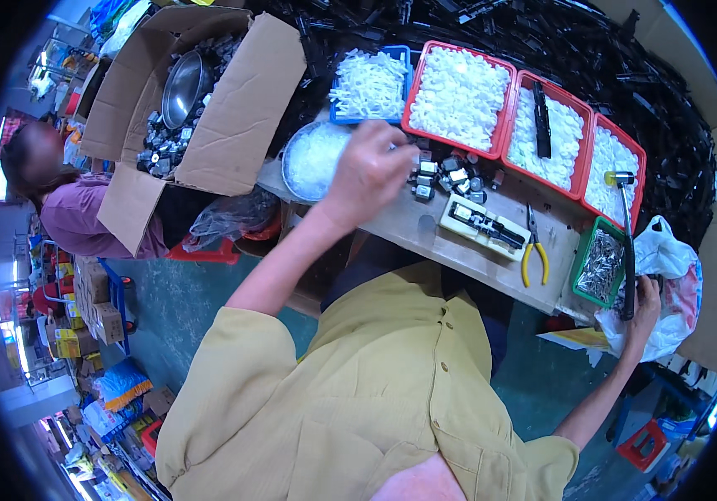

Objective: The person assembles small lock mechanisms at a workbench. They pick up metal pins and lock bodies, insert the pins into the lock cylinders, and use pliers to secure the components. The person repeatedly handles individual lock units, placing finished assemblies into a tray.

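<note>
On the wooden bench (425, 230), seen from the head camera, three red trays (459, 96) and a blue tray (368, 83) hold white plastic parts, a round dish (313, 159) holds more, and a green bin (600, 265) holds metal pieces. The left hand (367, 171) hovers over small metal parts (450, 179), fingers curled; whether it grips anything cannot be told. The right hand (644, 313) grips a white plastic bag (667, 275) beside the bench's right end.

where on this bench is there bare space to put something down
Bare wood shows on the bench along its near edge, between the left hand and the cream fixture, and a small patch between the yellow-handled pliers and the green bin. The back is crowded with red trays; small metal parts fill the middle.
</note>
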{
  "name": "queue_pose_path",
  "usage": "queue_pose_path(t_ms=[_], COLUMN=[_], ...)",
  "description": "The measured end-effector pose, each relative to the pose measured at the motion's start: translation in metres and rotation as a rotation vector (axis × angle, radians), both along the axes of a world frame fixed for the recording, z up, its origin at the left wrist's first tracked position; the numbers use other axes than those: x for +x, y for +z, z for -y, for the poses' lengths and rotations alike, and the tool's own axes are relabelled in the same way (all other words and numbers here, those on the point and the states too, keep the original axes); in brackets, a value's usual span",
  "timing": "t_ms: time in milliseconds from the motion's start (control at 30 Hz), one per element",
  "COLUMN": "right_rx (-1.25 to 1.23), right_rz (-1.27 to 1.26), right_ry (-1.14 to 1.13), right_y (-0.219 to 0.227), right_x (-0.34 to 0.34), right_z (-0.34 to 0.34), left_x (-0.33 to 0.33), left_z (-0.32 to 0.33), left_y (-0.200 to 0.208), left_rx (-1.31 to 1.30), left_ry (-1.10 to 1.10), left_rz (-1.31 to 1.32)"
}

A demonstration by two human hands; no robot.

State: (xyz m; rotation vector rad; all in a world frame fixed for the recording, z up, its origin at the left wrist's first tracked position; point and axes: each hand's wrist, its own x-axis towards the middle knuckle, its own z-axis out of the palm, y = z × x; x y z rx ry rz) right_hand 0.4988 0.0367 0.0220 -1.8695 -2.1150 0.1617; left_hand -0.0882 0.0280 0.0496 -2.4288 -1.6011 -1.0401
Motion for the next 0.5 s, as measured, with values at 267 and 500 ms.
queue_pose_path(t_ms=[267, 500], right_rx=[0.135, 0.127], right_rz=[-0.088, -0.141], right_ry=[-0.152, -0.177], right_y=[0.010, 0.017], right_x=[0.017, 0.025], right_z=[0.011, 0.018], left_x=[-0.071, -0.068], left_z=[-0.035, -0.049], left_y=[0.002, -0.015], left_rx=[0.036, -0.039], left_ry=[0.418, 0.415], left_rz=[-0.095, 0.010])
